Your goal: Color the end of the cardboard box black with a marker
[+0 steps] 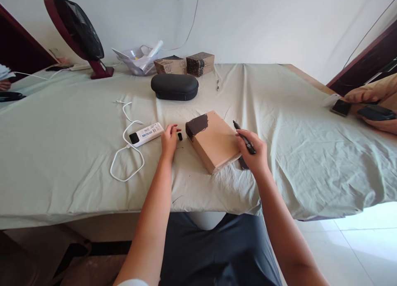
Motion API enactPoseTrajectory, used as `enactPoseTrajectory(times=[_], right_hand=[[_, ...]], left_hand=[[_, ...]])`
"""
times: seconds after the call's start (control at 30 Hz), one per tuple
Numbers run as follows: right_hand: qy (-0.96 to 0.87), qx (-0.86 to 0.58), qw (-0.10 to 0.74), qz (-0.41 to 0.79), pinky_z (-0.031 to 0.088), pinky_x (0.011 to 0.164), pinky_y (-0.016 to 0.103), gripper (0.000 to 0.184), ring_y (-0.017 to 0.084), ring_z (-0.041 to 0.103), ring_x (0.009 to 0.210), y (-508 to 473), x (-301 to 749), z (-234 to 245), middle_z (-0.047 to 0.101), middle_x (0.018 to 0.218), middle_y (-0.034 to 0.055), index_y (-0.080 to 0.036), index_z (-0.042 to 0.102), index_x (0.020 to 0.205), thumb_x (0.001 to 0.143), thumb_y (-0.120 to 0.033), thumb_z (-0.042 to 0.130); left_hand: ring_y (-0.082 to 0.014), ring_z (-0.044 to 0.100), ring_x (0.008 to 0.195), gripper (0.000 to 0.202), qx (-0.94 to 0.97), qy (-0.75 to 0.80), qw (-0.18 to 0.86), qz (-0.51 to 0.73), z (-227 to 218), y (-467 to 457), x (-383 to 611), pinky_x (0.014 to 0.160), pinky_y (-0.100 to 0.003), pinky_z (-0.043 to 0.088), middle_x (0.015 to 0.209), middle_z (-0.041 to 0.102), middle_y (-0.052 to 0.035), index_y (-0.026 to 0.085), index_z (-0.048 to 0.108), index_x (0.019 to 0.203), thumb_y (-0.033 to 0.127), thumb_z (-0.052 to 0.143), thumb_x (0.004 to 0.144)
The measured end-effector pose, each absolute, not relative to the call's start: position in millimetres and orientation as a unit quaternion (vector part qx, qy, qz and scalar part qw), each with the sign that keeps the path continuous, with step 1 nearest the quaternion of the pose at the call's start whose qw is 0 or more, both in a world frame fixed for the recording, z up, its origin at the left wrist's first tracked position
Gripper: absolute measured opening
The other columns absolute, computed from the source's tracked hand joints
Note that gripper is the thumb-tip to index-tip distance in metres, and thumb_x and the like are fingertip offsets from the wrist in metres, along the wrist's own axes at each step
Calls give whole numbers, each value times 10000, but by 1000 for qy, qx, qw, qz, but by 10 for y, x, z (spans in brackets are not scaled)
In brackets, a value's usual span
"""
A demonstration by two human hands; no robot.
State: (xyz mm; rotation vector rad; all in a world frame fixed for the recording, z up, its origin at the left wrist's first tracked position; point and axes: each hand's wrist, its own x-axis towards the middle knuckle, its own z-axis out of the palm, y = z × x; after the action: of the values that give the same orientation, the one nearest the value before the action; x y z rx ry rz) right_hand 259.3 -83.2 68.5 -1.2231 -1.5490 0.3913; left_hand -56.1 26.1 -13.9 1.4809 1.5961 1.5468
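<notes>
A brown cardboard box [218,139] lies flat on the cloth in front of me, its far left corner coloured dark brown or black. My right hand [254,149] is closed around a black marker pen [245,138], whose tip points up and to the left just beyond the box's right edge. Beside the box's left side, my left hand [169,139] rests on the cloth with its fingers apart and nothing in them. A small black cap [180,136] stands by its fingertips. Partly hidden under my right hand is a dark flat object [243,163].
Left of my left hand lies a white device [147,134] with a white cable [126,133]. Farther back are a black case [174,86], two patterned boxes [200,64], a plastic basket [138,60] and a fan [74,27]. Another person's hands [378,112] are at the right.
</notes>
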Motion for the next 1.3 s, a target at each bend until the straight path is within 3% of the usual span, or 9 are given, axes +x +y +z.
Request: enactPoseTrajectory(times=[0.3, 0.47, 0.57, 0.7, 0.83, 1.0, 1.07, 1.2, 1.3], right_hand=[[-618, -544, 546, 155, 543, 1167, 515, 345, 292, 702, 1304, -1186, 2558, 441, 754, 1394, 65, -321, 692, 1377, 1049, -359, 593], [-599, -549, 579, 74, 604, 1117, 554, 422, 328, 746, 1248, -1531, 2640, 119, 766, 1359, 87, -347, 669, 1402, 987, -275, 686], [-643, -509, 572, -5, 661, 1005, 510, 474, 308, 773, 1184, -1644, 2680, 14, 793, 1257, 98, -330, 639, 1430, 986, -170, 669], [-688, -464, 554, -61, 671, 924, 468, 552, 284, 758, 1155, -1689, 2692, 114, 788, 1200, 105, -285, 611, 1465, 964, -57, 654], [-684, -450, 573, -44, 630, 935, 521, 550, 314, 691, 1194, -1708, 2663, 383, 785, 1215, 114, -289, 626, 1431, 929, -83, 716], [-617, -474, 620, 100, 584, 798, 403, 59, 227, 720, 842, -1665, 2581, 807, 750, 850, 16, -270, 717, 1062, 1007, -261, 695], [-590, -458, 630, 212, 570, 726, 358, 114, 190, 720, 711, -1624, 2524, 976, 721, 759, -15, -263, 704, 1084, 1070, -331, 613], [-580, -389, 648, 304, 598, 745, 368, 223, 184, 751, 710, -1584, 2368, 1206, 806, 952, 34, -258, 716, 1206, 1070, -395, 605], [-544, -403, 668, 310, 548, 628, 304, 107, 156, 688, 606, -1617, 2269, 1231, 748, 754, -7, -243, 742, 999, 1006, -331, 681]], left_hand=[[-248, 649, 1202, 272, 478, 575, 140, 649, -30, 182, -543, 1054, -366, 475, 1212, 713, -122, 216, 688, 1141, 406, 527, 1031], [-314, 636, 1269, 704, 551, 450, 246, 658, 190, -243, -299, 1043, -413, 532, 1361, 649, -186, 218, 654, 1303, 807, 565, 928], [-388, 433, 1565, 1048, 597, 365, 425, 574, 349, -554, -18, 1077, -432, 554, 1783, 256, -149, 373, 362, 1643, 893, 672, 788], [-387, 457, 1531, 1214, 603, 349, 503, 511, 537, -784, 260, 1159, -506, 514, 1833, 88, -111, 452, 78, 1727, 685, 832, 804], [-368, 402, 1583, 1166, 577, 390, 498, 517, 575, -874, 343, 1304, -520, 354, 1839, 120, -90, 412, 107, 1746, 671, 795, 841], [-321, 389, 1620, 1057, 509, 450, 517, 520, 507, -1128, 358, 1333, -525, 308, 1825, 232, -74, 397, 109, 1754, 601, 736, 927], [-322, 389, 1623, 1055, 498, 471, 509, 521, 532, -1257, 371, 1330, -535, 317, 1821, 246, -79, 391, 124, 1753, 592, 745, 925], [-336, 299, 1667, 1072, 508, 502, 457, 531, 715, -1462, 425, 1356, -552, 262, 1786, 320, -93, 360, 206, 1745, 568, 808, 882], [-342, 252, 1684, 1045, 535, 511, 414, 530, 890, -1560, 475, 1380, -547, 201, 1789, 317, -90, 342, 287, 1725, 540, 839, 860]])
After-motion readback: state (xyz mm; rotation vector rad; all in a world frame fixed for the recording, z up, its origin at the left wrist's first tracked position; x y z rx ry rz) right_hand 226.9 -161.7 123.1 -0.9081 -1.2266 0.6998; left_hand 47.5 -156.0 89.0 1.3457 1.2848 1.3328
